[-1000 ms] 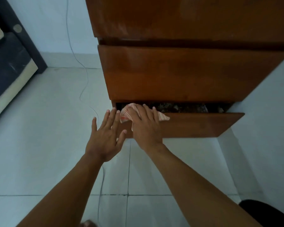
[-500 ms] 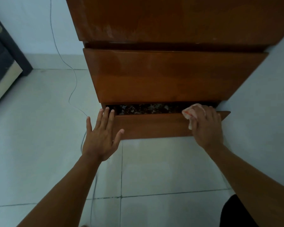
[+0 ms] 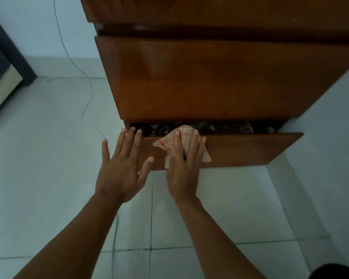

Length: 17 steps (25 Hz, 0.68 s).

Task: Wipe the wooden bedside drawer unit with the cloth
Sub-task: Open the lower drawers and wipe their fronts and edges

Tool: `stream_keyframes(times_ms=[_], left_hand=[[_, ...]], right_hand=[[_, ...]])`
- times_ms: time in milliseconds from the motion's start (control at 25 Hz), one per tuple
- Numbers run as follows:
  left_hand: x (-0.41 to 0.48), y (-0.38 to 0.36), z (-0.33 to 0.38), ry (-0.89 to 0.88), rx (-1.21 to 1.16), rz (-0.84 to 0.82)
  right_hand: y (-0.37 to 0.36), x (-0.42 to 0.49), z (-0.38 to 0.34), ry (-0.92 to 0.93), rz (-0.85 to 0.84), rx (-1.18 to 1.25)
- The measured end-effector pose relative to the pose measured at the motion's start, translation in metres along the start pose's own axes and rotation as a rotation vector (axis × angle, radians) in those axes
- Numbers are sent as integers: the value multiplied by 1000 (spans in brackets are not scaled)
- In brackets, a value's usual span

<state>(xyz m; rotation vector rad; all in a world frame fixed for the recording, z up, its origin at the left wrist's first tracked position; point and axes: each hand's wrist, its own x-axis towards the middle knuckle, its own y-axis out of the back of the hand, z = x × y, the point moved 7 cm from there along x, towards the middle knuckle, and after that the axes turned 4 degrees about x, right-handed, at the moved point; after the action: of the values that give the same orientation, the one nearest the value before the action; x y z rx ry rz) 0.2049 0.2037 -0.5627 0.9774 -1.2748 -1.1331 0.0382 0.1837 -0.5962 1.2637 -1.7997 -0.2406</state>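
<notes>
Our right hand (image 3: 182,172) lies flat, fingers straight, pressing the checked cloth (image 3: 165,142) against the front of the bottom drawer (image 3: 250,150) of the wooden drawer unit (image 3: 210,77), toward its left end; that drawer stands slightly pulled out; our left hand (image 3: 121,170) is spread open, fingertips at the drawer's left corner, gripping nothing; a thin cable (image 3: 87,109) trails over the tiled floor (image 3: 38,158) beside the unit.

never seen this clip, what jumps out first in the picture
The right hand presses a checked cloth flat on the front of the slightly open bottom drawer, at centre. The left hand is spread at that drawer's left end, under the tall wooden drawer unit.
</notes>
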Motion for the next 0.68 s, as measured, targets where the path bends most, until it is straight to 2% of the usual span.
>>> stream_keyframes(times_ms=[80,160,280,360,520,680], left_hand=[[-2,-3,1,-2,0,55],[-4,-6,4,16,-7,106],[-2,-5,9,37,-1,168],[-1,-7,11,34,12,183],[1,-11,11,28,38,203],[0,-14,10,43,41,208]], right_hand=[[-21,0,8,59,-13,-112],[-22,5,32,129,43,-143],[9,17,89,116,205,-142],[33,28,135,112,237,-218],[90,49,212,2,291,-291],[110,51,240,-146,280,-266]])
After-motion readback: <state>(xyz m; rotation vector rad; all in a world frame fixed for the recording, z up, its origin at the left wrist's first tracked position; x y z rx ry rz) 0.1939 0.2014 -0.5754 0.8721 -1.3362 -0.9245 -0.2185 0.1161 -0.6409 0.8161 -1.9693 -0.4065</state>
